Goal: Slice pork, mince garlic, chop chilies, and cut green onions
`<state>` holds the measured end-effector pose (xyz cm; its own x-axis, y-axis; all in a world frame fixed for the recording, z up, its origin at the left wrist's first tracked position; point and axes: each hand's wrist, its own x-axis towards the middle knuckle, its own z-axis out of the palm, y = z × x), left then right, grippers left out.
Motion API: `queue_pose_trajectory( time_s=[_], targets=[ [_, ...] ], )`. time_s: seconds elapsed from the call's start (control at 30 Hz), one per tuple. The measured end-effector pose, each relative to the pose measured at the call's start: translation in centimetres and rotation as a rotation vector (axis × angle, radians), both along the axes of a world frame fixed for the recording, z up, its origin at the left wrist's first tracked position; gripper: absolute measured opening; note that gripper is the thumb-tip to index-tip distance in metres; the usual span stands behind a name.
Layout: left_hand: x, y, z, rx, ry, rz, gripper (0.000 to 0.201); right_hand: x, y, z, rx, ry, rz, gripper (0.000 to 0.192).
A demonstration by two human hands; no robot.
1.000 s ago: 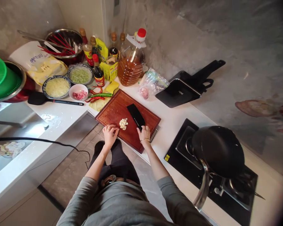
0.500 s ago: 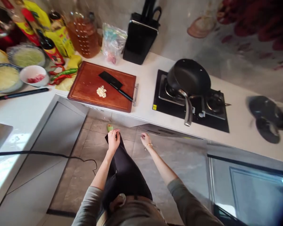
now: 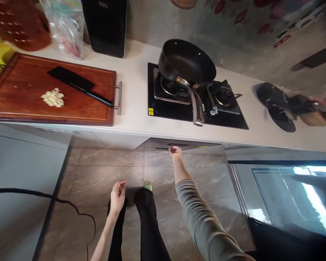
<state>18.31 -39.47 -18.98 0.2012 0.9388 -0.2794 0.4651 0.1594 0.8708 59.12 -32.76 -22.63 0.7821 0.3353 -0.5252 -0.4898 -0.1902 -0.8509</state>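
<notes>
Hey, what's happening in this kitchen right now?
A person stands at the counter. The right hand reaches to the drawer under the stove; the left hand hangs free, holding nothing. A cleaver and chopped garlic lie on the cutting board, and a pan sits on the burner.

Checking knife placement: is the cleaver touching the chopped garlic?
Apart. The head view shows bare board between the cleaver blade and the garlic pile.

Head cam, steep down (countertop (image 3: 133, 108))
</notes>
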Motion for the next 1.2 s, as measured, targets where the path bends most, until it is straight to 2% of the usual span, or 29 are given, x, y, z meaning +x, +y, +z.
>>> queue_pose_trajectory(
  time_s=[0.1,0.2,0.3,0.47,0.57,0.63,0.73,0.83,0.9,1.03,1.1,1.2],
  targets=[
    [1.0,-0.4,-3.5,-0.034,0.032,0.002,0.026,3.6,-0.5,-2.8,-0.013,0.135,-0.045,0.016],
    [3.7,-0.1,-5.4,-0.045,0.043,-0.016,0.028,5.8,-1.1,-5.3,0.023,0.236,-0.059,0.016],
    [7.8,0.2,-5.9,-0.032,0.02,-0.068,0.027,6.9,-1.4,-6.9,0.075,0.306,-0.05,0.013],
    [14.5,0.1,-5.6,-0.017,-0.015,-0.149,0.025,7.5,-2.4,-8.5,0.131,0.34,-0.067,0.009],
    [17.6,-0.1,-6.1,-0.035,-0.05,-0.153,0.025,7.3,-3.9,-10.4,0.019,0.386,-0.099,0.008],
    [19.3,-0.1,-7.2,-0.039,-0.082,-0.17,0.025,7.2,-4.6,-12.9,-0.079,0.439,-0.12,0.01],
    [21.3,0.4,-10.7,-0.001,-0.12,-0.214,0.025,7.1,-4.6,-18.3,-0.103,0.483,-0.128,0.013],
    [22.6,1.3,-15.5,0.054,-0.139,-0.202,0.022,7.7,-3.5,-24.0,-0.041,0.486,-0.145,0.014],
    [23.4,1.9,-18.7,0.065,-0.154,-0.169,0.021,8.5,-2.8,-26.9,0.0,0.483,-0.155,0.011],
    [25.4,2.8,-23.4,0.057,-0.167,-0.175,0.019,10.1,-2.1,-30.1,0.08,0.471,-0.15,0.007],
    [26.3,3.2,-24.9,0.071,-0.147,-0.207,0.019,10.4,-2.1,-31.0,0.136,0.455,-0.15,0.007],
    [27.0,3.6,-26.1,0.106,-0.088,-0.235,0.021,10.0,-2.5,-31.7,0.183,0.444,-0.165,0.01]
  ],
)
